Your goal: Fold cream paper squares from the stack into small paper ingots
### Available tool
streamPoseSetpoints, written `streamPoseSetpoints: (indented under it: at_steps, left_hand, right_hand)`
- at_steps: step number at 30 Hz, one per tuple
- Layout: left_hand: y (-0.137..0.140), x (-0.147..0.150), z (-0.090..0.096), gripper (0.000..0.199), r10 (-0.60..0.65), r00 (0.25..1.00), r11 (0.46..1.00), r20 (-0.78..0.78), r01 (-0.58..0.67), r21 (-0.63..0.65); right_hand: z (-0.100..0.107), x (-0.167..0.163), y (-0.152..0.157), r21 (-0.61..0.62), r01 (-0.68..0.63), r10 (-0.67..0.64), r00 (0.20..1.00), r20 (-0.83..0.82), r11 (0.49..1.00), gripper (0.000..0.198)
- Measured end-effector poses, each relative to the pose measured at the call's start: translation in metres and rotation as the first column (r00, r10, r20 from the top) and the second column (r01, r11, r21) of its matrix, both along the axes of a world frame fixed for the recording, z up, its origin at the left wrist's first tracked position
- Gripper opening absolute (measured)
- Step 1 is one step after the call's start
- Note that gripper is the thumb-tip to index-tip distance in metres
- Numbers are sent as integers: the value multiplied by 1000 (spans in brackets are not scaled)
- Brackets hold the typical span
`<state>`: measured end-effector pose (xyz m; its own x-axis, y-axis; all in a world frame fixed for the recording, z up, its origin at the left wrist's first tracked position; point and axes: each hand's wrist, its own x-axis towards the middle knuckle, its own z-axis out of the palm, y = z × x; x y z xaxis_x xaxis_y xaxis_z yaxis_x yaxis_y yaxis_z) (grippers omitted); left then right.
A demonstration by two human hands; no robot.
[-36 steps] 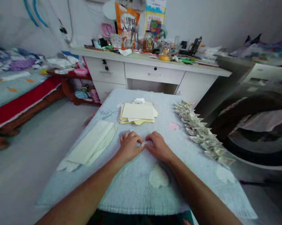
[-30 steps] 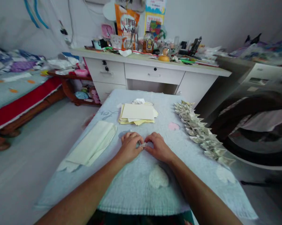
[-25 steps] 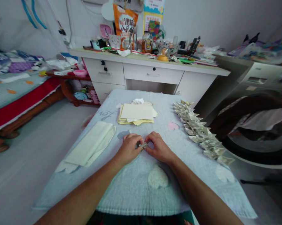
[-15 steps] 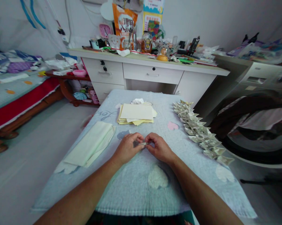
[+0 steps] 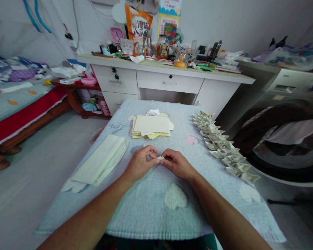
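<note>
A small piece of folded paper [image 5: 160, 158] is pinched between my two hands over the middle of the cloth-covered table. My left hand [image 5: 143, 160] grips its left side with thumb and fingertips. From the other side my right hand [image 5: 177, 163] holds it the same way; the fingers hide most of the paper. Beyond the hands lies a stack of cream and yellow paper sheets [image 5: 152, 124]. Pale folded sheets [image 5: 100, 159] rest to the left of my left hand. Rows of folded paper boats [image 5: 222, 147] line the right side.
A light blue cloth [image 5: 146, 211] covers the table. Behind it stands a white desk [image 5: 169, 83] crowded with jars, a pink clock [image 5: 117, 34] and an orange bag [image 5: 138, 29]. A washing machine [image 5: 283, 83] is at the right and a bed [image 5: 23, 100] at the left.
The fingers of both hands have shifted slightly on the paper, which has turned and now shows as a small pale lump instead of a thin strip. Everything else stays in place.
</note>
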<state>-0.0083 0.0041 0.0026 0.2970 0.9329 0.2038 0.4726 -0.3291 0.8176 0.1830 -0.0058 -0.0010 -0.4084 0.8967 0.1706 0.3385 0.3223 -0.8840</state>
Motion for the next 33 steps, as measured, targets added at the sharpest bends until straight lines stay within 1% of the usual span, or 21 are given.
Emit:
streamPoseSetpoints:
  at_steps: [3,5,9,12,15,19,25,30,33]
  left_hand:
    - [-1,1,0,20,-15,999,998,41,18,-63]
    - [-1,2,0,19,-38,998,996,50,42,-78]
    - [0,1,-2,23,-92,996,994,-3,92,-54]
    - [2,-1,-4,19,-116,992,993,-45,114,-41]
    - [2,-2,-4,16,-111,992,994,-62,110,-16]
    - [1,-1,-2,15,-87,996,996,-35,87,-11]
    - [1,1,0,14,-67,998,993,13,68,-98]
    - [1,0,-3,12,-66,997,996,44,68,-63]
    - [0,1,-2,12,-71,996,996,49,74,-45]
  right_hand:
    - [-3,0,1,-51,13,-17,998,-61,999,25]
    - [-4,1,2,-74,16,-22,996,-85,997,27]
    - [-3,3,2,-103,37,-49,993,-108,994,28]
    - [-2,5,2,-127,35,-51,990,-131,991,25]
    - [-1,5,1,-130,24,-44,988,-150,991,25]
    - [1,4,1,-104,20,-35,989,-147,994,28]
    - [4,5,-1,-22,25,-27,997,-75,999,29]
    - [2,3,-1,53,26,-24,999,-39,998,27]
    - [3,1,-1,104,46,-44,999,-22,993,27]
